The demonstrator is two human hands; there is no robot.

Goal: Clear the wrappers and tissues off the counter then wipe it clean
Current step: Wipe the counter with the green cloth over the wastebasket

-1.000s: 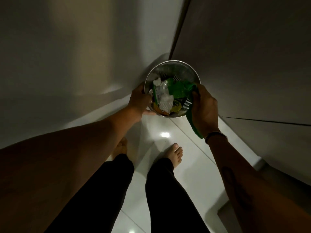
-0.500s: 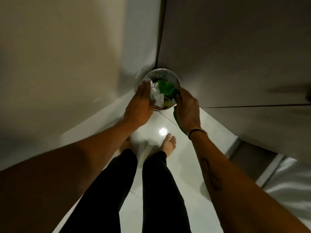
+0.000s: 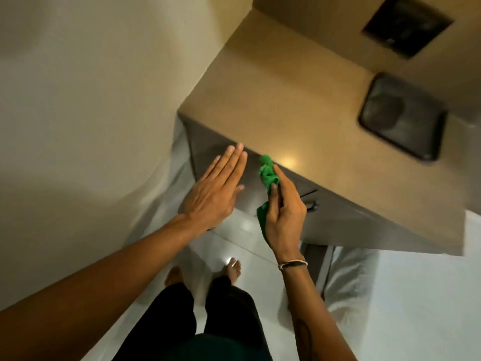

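Observation:
My right hand (image 3: 282, 204) is closed around a crumpled green cloth (image 3: 268, 173), held in the air just in front of the counter's near edge. Part of the cloth hangs below my palm. My left hand (image 3: 216, 188) is flat and empty, fingers stretched out together, level with the cabinet front below the counter. The beige counter (image 3: 286, 100) runs from the wall corner toward the right. No wrappers or tissues show on the part of it in view.
A black tray (image 3: 402, 117) lies on the counter at the right. A dark square panel (image 3: 407, 26) sits farther back. Grey cabinet fronts (image 3: 335, 217) with a handle hang under the counter. A cream wall stands at the left. My bare feet are on white floor tiles (image 3: 234, 235).
Both hands have left the metal bin with the wrappers, which is out of sight now. The view has swung up to the counter. My left hand has opened flat; the green cloth stays in my right.

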